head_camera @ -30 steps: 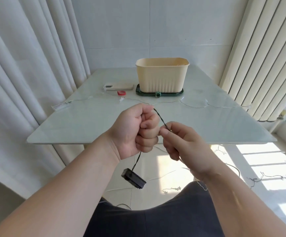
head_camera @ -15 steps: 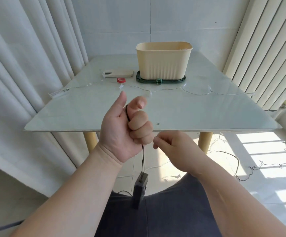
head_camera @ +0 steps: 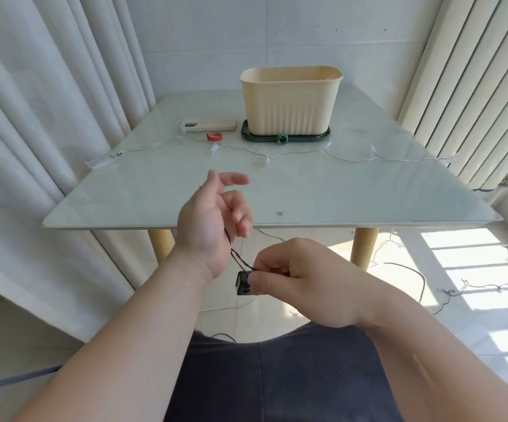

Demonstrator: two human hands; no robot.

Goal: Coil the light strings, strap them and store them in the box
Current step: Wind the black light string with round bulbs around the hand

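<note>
1. Dark light string of thin wire (head_camera: 235, 254): lower centre of the frame, held in the air in front of the near tabletop edge. A short run is stretched between the two hands. It ends in a small black rectangular battery box (head_camera: 243, 284).
2. Left hand (head_camera: 207, 223): centre of frame, palm turned toward the right. Fingers (head_camera: 234, 179) are spread and loosely bent, and do not clamp anything. The dark light string leaves from the lower palm; cannot tell whether it loops round the hand.
3. Right hand (head_camera: 304, 281): just below and right of the left hand. Thumb and fingers (head_camera: 272, 263) pinch the battery box, with the wire caught at the box's top edge.
4. Cream ribbed plastic box (head_camera: 290, 102): upper centre, upright, top open. It stands on a dark green flat tray (head_camera: 322, 136) at the far end of the pale glass tabletop (head_camera: 155, 193).
5. Pale light string of clear wire (head_camera: 295, 152): lies slack across the tabletop in front of the box, from left side to right side.
6. Left of the box: phone in a cream case (head_camera: 213, 124), lying flat. A small red ring (head_camera: 214, 136) lies just in front of it, beside the tray's left corner.
7. Floor, right of frame: loose dark wire strings (head_camera: 490, 284) lie in sun patches.
8. White curtains (head_camera: 33, 117) at left, cream vertical blinds (head_camera: 474, 71) at right.
</note>
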